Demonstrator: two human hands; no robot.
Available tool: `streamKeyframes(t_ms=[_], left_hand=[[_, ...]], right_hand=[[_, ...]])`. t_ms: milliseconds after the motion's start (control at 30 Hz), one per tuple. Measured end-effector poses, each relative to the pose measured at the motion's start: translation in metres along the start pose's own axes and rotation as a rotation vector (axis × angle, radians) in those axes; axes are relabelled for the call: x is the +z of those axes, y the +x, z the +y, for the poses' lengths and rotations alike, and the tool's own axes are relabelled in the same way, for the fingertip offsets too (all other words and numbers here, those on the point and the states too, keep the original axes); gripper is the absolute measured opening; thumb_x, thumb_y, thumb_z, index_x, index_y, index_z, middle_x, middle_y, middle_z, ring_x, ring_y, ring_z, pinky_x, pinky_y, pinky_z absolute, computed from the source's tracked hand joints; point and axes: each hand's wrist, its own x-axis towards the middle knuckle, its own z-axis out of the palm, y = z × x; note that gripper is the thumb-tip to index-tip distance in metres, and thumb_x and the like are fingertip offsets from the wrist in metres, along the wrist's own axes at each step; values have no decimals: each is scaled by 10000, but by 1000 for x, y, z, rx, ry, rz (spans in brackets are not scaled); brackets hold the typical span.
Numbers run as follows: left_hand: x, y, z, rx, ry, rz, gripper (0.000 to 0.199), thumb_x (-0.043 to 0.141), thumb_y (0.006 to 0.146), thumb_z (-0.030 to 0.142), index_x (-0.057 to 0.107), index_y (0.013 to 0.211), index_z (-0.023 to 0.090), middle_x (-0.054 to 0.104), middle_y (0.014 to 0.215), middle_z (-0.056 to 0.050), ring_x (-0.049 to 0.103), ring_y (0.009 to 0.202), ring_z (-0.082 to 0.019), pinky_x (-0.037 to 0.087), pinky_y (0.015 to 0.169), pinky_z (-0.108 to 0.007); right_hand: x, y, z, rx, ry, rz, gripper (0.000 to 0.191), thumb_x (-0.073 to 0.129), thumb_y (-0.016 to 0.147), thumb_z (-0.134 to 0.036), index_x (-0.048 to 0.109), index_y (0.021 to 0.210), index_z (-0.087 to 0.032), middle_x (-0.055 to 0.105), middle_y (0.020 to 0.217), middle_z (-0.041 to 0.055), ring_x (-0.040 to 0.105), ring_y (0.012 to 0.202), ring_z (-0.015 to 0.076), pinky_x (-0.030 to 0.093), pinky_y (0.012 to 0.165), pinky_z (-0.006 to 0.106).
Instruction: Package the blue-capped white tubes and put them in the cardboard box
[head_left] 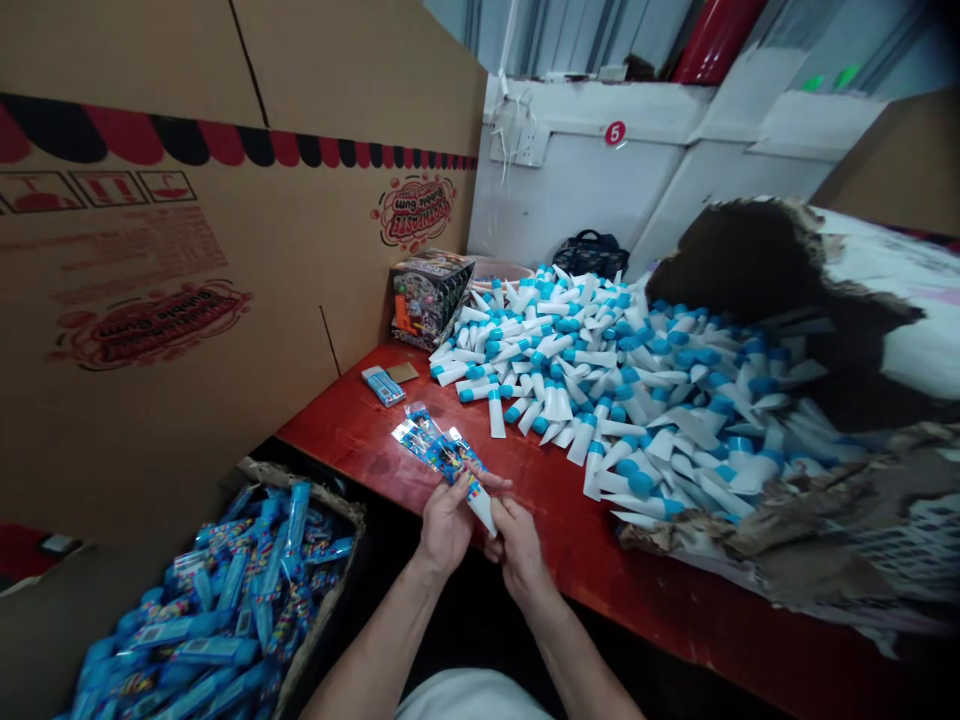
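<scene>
Low over the front of the table, my left hand [446, 525] and my right hand [520, 545] meet around one white tube [481, 506]. A blue printed plastic sleeve [452, 462] covers part of it. My left fingers grip the sleeved part, while my right thumb and fingers pinch near the bare white end. Just beyond my hands, several flat printed sleeves [420, 430] lie fanned out on the table. A small stack of blue printed cards or sleeves [383, 386] sits farther back on the left. To the right spreads a large heap of white tubes with blue caps [600, 370].
The red table [345, 430] carries all this. At lower left, an open carton [352, 510] holds many blue sleeved tubes [217, 620]. Large cardboard boxes [300, 240] wall the left side. A torn carton [847, 520] spills tubes on the right. A printed box [427, 300] and dark bag [592, 253] stand behind.
</scene>
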Motion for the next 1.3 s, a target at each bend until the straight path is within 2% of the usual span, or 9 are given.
streamKeyframes(t_ms=[67, 167, 267, 333, 467, 667, 867, 1100, 1300], left_hand=[[-2, 0, -3, -45, 35, 0, 210, 626, 799, 315, 676, 897, 136, 726, 866, -122, 678, 779, -250, 500, 644, -309], [-5, 2, 0, -92, 14, 20, 271, 610, 806, 369, 672, 906, 126, 721, 908, -144, 672, 702, -235, 467, 522, -274], [-7, 4, 5, -95, -123, 87, 258, 622, 789, 379, 657, 880, 141, 720, 919, -139, 680, 810, -273, 500, 593, -308], [-8, 3, 8, -101, -202, 119, 232, 639, 774, 363, 649, 868, 151, 723, 906, -128, 669, 912, -300, 513, 722, -365], [-7, -3, 5, -154, -215, 109, 247, 633, 768, 365, 654, 865, 139, 722, 912, -134, 651, 976, -319, 478, 864, -434], [-9, -11, -4, -205, -118, 132, 264, 588, 793, 349, 667, 901, 121, 719, 887, -124, 638, 995, -284, 468, 892, -387], [-15, -9, -1, -234, -190, 138, 393, 495, 860, 427, 675, 926, 83, 717, 908, -140, 611, 1043, -283, 411, 973, -412], [-21, -11, -7, -135, -179, 99, 345, 519, 866, 393, 695, 917, 101, 719, 920, -115, 610, 1044, -243, 379, 1006, -364], [-27, -14, -5, -67, -117, 163, 281, 591, 827, 369, 698, 867, 113, 722, 914, -113, 624, 1025, -247, 421, 966, -359]], right_hand=[[3, -2, -5, 98, 108, -58, 451, 667, 653, -603, 472, 683, -198, 374, 446, -103, 242, 337, 38, 160, 337, 172], [1, -8, -12, 74, 192, -165, 428, 669, 692, -575, 503, 686, -180, 445, 490, -73, 330, 367, 44, 261, 361, 176], [-5, -10, -11, -20, 148, -294, 389, 663, 733, -529, 586, 838, -162, 570, 632, -15, 470, 473, 77, 375, 461, 203], [-10, -9, -6, -76, 58, -318, 381, 679, 725, -499, 601, 888, -164, 596, 662, -5, 493, 494, 88, 375, 472, 206], [-16, -1, 7, -184, -110, -282, 345, 640, 736, -516, 577, 770, -178, 553, 543, -38, 433, 404, 82, 314, 404, 202], [-14, 3, 12, -389, -465, -156, 300, 578, 803, -442, 523, 651, -189, 457, 502, -67, 403, 441, 77, 310, 449, 201], [-12, 4, 6, -427, -544, -264, 219, 528, 835, -385, 591, 799, -178, 496, 589, -51, 439, 500, 92, 350, 494, 203], [-1, 3, 11, -573, -646, -107, 259, 500, 856, -350, 516, 658, -184, 480, 591, -41, 435, 532, 95, 351, 539, 203], [17, 1, 15, -594, -706, -56, 261, 470, 883, -318, 507, 659, -190, 552, 613, -20, 495, 568, 117, 381, 583, 210]])
